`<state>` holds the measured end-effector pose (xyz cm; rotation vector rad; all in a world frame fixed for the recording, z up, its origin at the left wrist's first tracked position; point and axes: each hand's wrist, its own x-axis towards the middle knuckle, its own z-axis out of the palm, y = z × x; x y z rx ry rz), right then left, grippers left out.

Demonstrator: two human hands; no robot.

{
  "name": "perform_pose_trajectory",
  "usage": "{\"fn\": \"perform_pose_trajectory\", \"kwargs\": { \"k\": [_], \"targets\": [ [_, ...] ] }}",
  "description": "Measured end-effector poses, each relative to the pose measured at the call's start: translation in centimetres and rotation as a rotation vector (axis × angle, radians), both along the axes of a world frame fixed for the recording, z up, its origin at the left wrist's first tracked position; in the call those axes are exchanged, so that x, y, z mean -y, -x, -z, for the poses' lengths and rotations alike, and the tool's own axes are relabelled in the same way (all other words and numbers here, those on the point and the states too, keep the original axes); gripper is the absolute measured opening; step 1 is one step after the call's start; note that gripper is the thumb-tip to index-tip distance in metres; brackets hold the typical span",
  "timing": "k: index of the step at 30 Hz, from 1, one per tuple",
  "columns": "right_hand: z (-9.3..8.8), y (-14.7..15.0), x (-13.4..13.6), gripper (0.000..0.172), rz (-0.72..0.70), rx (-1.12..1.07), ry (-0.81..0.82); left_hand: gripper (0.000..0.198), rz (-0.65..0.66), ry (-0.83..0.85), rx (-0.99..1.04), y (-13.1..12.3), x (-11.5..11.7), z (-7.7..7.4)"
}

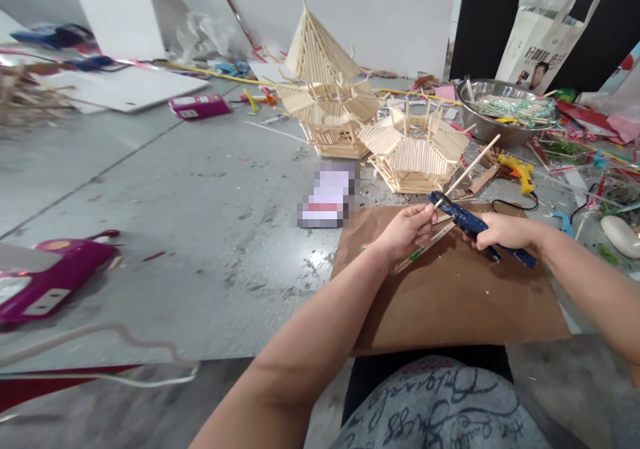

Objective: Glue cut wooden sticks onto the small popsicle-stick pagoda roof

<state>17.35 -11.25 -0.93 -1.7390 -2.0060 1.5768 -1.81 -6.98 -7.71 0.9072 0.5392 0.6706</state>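
Between the fingertips of my left hand, a thin wooden stick is pinched, slanting up to the right. My right hand grips blue-handled pliers. The jaws of the pliers are at the stick, close to my left fingertips; whether they have closed on it I cannot tell. Under my left hand, more sticks in a clear wrapper with green marks lie over a brown cardboard sheet. Just beyond stands a six-sided stick model, with a taller, pointed-roof stick model behind it.
A blurred-out phone lies left of the cardboard. A yellow glue gun and a steel bowl of wrapped sticks are on the right, amid scraps. Purple boxes sit to the left. A white tote bag stands behind.
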Motion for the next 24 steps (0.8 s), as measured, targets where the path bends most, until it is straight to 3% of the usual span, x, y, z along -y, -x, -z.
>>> {"fn": "perform_pose_trajectory", "kwargs": {
  "k": [4, 9, 14, 16, 19, 24],
  "targets": [
    [0.1, -0.6, 0.0, 0.037, -0.008, 0.310, -0.284, 0.036, -0.147, -0.198, -0.141, 0.0, 0.0, 0.6],
    [3.2, -1.3, 0.5, 0.056, -0.026, 0.681, -0.524, 0.025, -0.438, -0.719, -0.593, 0.0, 0.2, 0.8],
    [5.4, -0.9, 0.9, 0.078, -0.040, 0.747, -0.756, 0.023, -0.386, -0.992, -0.858, 0.1, 0.5, 0.7],
    [5.2, -0.5, 1.0, 0.069, -0.016, 0.688, -0.876, 0.024, -0.368, -1.035, -0.901, 0.1, 0.6, 0.6],
    [4.1, 0.5, 1.0, 0.041, 0.045, 0.568, -1.121, 0.024, -0.354, -1.095, -0.932, 0.2, 0.7, 0.5],
    [3.5, 2.5, 0.1, 0.026, -0.081, 0.537, -1.462, 0.024, -0.362, -1.147, -0.999, 0.2, 0.7, 0.3]
  ]
}}
